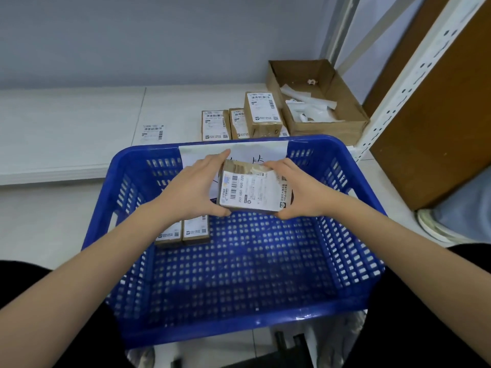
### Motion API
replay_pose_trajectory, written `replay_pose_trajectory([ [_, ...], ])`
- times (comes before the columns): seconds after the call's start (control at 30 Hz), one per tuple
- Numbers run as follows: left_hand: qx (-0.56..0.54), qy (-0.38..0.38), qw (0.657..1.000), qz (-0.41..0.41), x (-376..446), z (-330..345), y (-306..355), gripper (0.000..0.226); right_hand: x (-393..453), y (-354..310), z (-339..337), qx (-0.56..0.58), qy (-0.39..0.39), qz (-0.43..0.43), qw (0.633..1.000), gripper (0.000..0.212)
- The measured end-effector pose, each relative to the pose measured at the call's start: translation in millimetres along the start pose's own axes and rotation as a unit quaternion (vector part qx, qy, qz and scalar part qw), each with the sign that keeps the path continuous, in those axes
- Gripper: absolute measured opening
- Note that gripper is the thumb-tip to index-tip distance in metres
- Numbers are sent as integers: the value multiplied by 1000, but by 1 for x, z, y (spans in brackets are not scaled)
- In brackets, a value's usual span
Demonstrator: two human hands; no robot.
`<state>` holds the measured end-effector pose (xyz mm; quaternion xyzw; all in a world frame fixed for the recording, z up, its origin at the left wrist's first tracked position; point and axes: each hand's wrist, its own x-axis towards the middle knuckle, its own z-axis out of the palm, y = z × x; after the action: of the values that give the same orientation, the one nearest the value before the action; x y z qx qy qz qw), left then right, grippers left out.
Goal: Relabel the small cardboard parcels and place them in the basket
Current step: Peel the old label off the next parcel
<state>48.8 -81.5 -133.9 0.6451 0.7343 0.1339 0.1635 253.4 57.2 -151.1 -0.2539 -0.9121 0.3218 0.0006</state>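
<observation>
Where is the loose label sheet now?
In the head view, the label sheet lies flat on the white shelf, beyond the blue basket on its left, left of the standing parcels.

Pale grey wall (159,35), white shelf (66,123), perforated upright (414,81)

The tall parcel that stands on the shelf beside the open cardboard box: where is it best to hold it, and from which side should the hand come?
Probably grip the tall parcel by its two narrow cardboard sides near the top, coming from above and the front. It rises above the shorter parcels on its left, so its upper part is free, while the open box crowds its right side lower down.
</observation>
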Motion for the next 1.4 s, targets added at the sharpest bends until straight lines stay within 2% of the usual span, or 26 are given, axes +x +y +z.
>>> replay_pose_trajectory([
  [0.17, 33, 33, 998, 38, -12, 4, 7, 117, -2, 3, 3, -20, -21, -24, 999, 101],
  [0.33, 48, 60, 996, 37, -21, 13, 6, 104, -1, 0, 8, -72, -22, -39, 996, 105],
  [0.47, 28, 84, 996, 16, -27, 8, 7, 100, -10, -12, 3, -140, 17, 11, 990, 107],
  [0.53, 19, 90, 996, 1, -28, 7, 5, 100, -17, -25, 1, -153, 60, 17, 986, 96],
  [0.67, 39, 94, 995, 13, -32, 13, 2, 102, -33, -57, 25, -84, 176, -25, 981, 50],
  [0.77, 41, 113, 992, 25, -36, 19, 7, 97, -36, -74, 48, -48, 180, 8, 982, 31],
  [0.97, 90, 124, 986, 63, -37, 24, 17, 99, -34, -69, 67, -19, 216, 36, 976, 33],
  [1.13, 167, 119, 974, 93, -36, 23, 25, 103, -37, -69, 63, 2, 188, 48, 981, 47],
  [1.4, 187, 91, 974, 90, -34, 23, 24, 105, -35, -60, 69, 94, 161, 29, 982, 41],
])
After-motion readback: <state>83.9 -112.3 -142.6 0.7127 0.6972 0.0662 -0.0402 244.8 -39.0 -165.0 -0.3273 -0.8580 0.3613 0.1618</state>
